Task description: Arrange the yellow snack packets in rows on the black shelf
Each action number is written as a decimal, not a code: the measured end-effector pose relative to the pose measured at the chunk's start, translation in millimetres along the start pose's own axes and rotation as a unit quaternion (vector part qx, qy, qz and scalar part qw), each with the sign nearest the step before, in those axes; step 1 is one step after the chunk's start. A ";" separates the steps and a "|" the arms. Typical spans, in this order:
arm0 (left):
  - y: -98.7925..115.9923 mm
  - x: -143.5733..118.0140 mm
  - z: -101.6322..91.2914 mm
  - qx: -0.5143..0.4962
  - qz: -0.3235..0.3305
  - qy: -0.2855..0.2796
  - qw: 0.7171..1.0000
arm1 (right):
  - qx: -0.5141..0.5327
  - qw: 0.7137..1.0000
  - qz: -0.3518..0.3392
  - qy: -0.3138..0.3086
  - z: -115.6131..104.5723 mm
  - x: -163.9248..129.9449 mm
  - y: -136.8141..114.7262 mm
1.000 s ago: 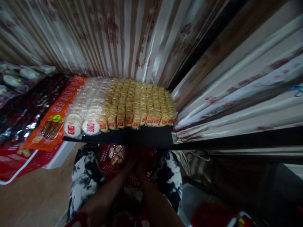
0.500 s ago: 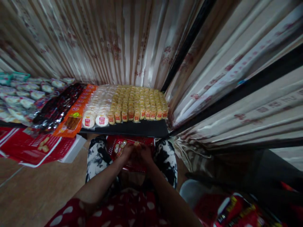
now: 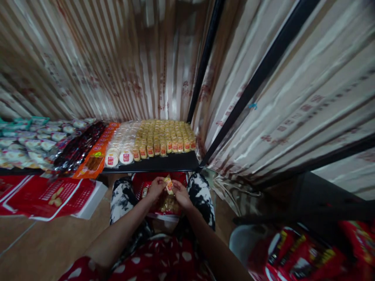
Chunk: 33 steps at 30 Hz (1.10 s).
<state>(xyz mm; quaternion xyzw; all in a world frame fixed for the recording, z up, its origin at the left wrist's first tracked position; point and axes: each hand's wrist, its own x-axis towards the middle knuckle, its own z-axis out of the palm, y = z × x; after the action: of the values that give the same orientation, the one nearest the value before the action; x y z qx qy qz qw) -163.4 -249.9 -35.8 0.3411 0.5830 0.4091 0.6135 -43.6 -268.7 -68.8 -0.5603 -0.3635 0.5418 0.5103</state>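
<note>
Between my hands is a small yellow wrapped snack with a red and orange label. The fingers of my left hand pinch its left side, and those of my right hand grip its right side. Just below lies a red basket between my knees, with more small wrapped snacks in it. Ahead, rows of similar yellow packaged snacks stand on a black shelf.
White round packaged cakes, an orange packet, dark shiny packets and white-and-teal packets lie left on the shelf. Below hangs a red bag. At lower right are a white bucket and red packets. Curtains hang behind.
My hands have lifted a little with the snack, which now shows clearly between them. The whole view has shifted, with the shelf lower in the picture.
</note>
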 end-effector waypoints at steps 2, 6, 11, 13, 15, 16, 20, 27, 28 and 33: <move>6.3 -1.6 3.2 0.012 0.042 -0.007 0.999 | -0.014 0.999 -0.033 0.006 0.6 -4.0 -4.6; 20.6 -0.1 10.4 0.057 0.130 -0.021 0.990 | -0.179 0.973 -0.128 0.068 0.1 -9.0 -15.9; 31.5 12.6 22.8 0.108 0.179 -0.020 0.978 | -0.344 0.901 -0.210 0.159 -1.0 -13.8 -31.2; 35.5 20.9 29.3 0.121 0.194 -0.021 0.973 | -0.361 0.881 -0.241 0.190 -1.4 -13.8 -35.5; 41.7 29.7 37.3 0.137 0.211 -0.018 0.968 | -0.370 0.867 -0.264 0.204 -1.9 -12.1 -38.7; 45.6 34.1 42.0 0.145 0.218 -0.013 0.965 | -0.373 0.864 -0.272 0.203 -2.2 -10.6 -39.9; 65.1 50.7 64.5 0.190 0.242 0.000 0.951 | -0.374 0.861 -0.282 0.200 -3.5 0.8 -44.0; 91.2 84.7 107.2 0.284 0.293 -0.007 0.913 | -0.354 0.881 -0.239 0.205 -14.5 41.2 -53.6; 93.4 89.7 113.3 0.292 0.298 -0.006 0.909 | -0.349 0.884 -0.233 0.208 -16.8 47.6 -55.1; 101.8 107.1 140.4 0.317 0.296 -0.016 0.901 | -0.337 0.888 -0.218 0.224 -27.6 75.3 -60.8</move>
<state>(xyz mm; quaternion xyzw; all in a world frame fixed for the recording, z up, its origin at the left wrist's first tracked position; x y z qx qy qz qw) -35.9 -101.3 20.9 0.6805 0.5442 0.3600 0.3333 3.4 -188.3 -30.8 -0.7117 -0.5133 0.1222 0.4638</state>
